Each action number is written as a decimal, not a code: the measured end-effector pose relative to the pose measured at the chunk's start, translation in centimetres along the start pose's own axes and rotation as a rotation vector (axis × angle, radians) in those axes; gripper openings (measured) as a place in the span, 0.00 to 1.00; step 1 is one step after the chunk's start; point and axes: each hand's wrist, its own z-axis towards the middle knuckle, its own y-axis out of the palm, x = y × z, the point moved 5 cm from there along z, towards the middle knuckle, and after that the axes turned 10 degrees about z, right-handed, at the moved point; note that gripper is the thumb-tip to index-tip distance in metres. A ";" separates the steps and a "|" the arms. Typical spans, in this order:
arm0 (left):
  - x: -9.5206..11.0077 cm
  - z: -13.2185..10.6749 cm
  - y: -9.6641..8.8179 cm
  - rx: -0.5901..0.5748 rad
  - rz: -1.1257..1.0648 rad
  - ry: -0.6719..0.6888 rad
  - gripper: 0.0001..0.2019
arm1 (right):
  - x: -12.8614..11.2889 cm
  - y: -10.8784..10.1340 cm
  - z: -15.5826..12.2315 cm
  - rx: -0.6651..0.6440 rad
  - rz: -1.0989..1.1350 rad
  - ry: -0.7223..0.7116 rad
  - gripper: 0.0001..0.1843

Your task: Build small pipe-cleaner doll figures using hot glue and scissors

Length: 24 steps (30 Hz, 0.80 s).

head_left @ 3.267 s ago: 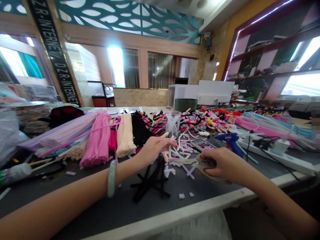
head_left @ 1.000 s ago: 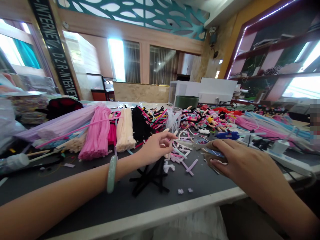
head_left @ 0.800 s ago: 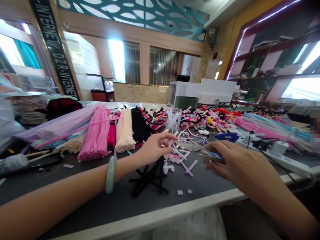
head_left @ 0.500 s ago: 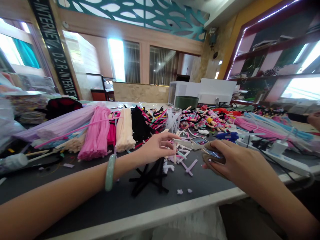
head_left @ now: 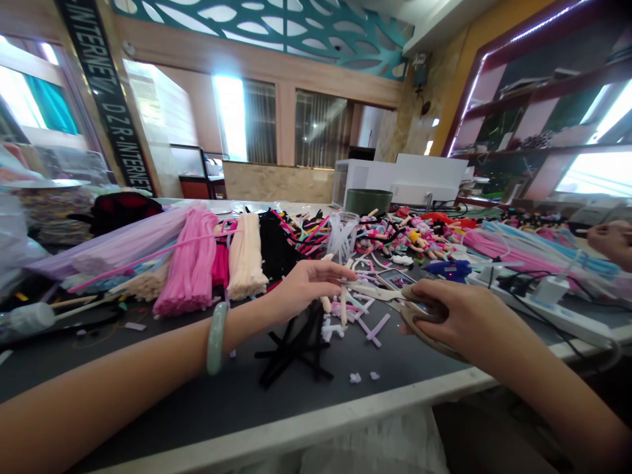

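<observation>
At 2 o'clock, the edge of the picture cuts off another person's hand [head_left: 609, 238], so the arm can't be seen. The fingers of the right hand [head_left: 444, 316] hide part of the handles of the scissors [head_left: 375, 291]. The left hand [head_left: 311, 286] hides most of a little pale stick [head_left: 342, 309]. At 1 o'clock, the tiny pieces in the big pile [head_left: 409, 240] are too small to tell apart.

Tan-handled silver scissors [head_left: 380, 293], pale green bangle [head_left: 216, 339], pink pipe cleaners [head_left: 190, 263], blue glue gun [head_left: 447, 268]

Blue glue gun [head_left: 447, 268] beside power strip [head_left: 538, 308]
</observation>
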 end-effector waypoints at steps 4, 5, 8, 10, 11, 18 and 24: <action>0.2 0.0 0.0 0.020 -0.024 0.003 0.15 | 0.3 0.5 0.0 -0.062 0.091 0.004 0.11; 0.3 0.1 -0.1 0.027 -0.030 0.003 0.15 | 0.3 0.6 0.0 -0.078 0.107 0.007 0.11; 0.4 0.1 -0.2 0.037 0.009 0.013 0.15 | 0.1 0.7 0.0 -0.127 0.129 0.002 0.10; 0.6 0.0 -0.1 0.027 0.083 0.018 0.14 | -0.1 0.7 -0.1 -0.174 0.130 -0.006 0.09; 0.7 0.0 -0.1 0.019 0.127 0.014 0.13 | -0.1 0.7 -0.1 -0.202 0.131 -0.011 0.08; 0.5 0.0 0.4 0.003 0.230 0.020 0.10 | 0.3 -0.2 -0.4 -0.198 0.091 -0.006 0.07; 0.0 0.2 0.0 0.053 0.211 0.017 0.06 | -0.6 0.3 -0.4 -0.196 0.029 -0.022 0.06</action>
